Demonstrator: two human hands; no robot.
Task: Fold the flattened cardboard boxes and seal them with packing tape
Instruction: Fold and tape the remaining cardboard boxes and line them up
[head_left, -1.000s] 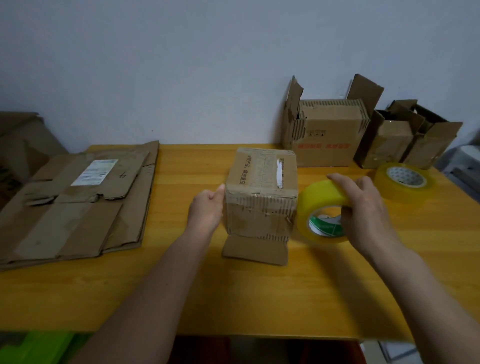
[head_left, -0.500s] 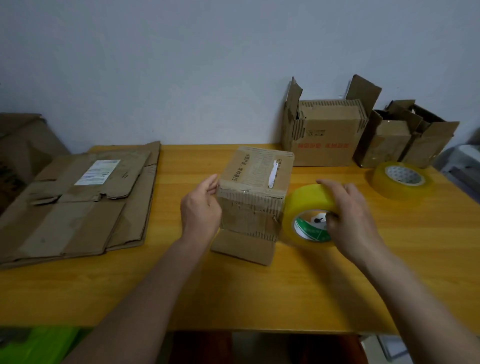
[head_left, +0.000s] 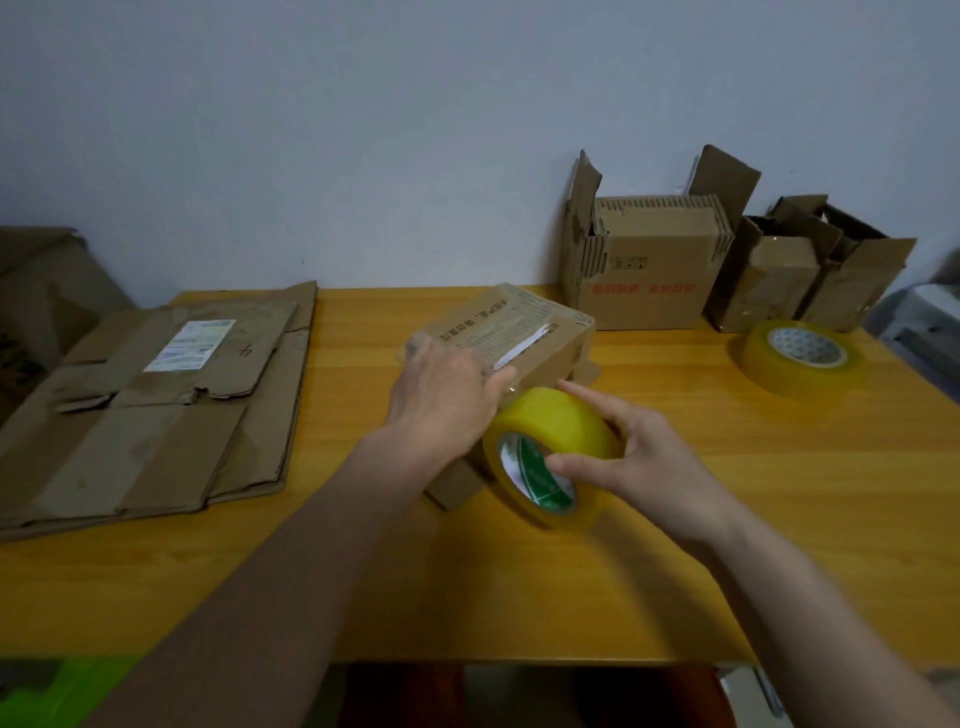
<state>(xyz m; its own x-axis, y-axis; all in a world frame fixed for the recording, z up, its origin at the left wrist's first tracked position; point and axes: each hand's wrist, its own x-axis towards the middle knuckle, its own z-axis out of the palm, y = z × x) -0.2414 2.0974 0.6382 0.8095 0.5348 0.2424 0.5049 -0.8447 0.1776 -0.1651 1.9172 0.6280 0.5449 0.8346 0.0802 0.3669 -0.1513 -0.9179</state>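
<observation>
On the counter (head_left: 675, 519), my left hand (head_left: 441, 400) lay flat on the newly tipped box (head_left: 519, 338); my right hand (head_left: 623, 457) pinched the tape roll (head_left: 550, 441) against it, ready to seal.

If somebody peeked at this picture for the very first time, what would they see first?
Probably the bright yellow tape roll in the middle of the wooden table, gripped by the right hand right against a small cardboard box that the left hand presses on. Next, the pile of flattened boxes on the left, and the opened boxes by the wall at the back right.
</observation>
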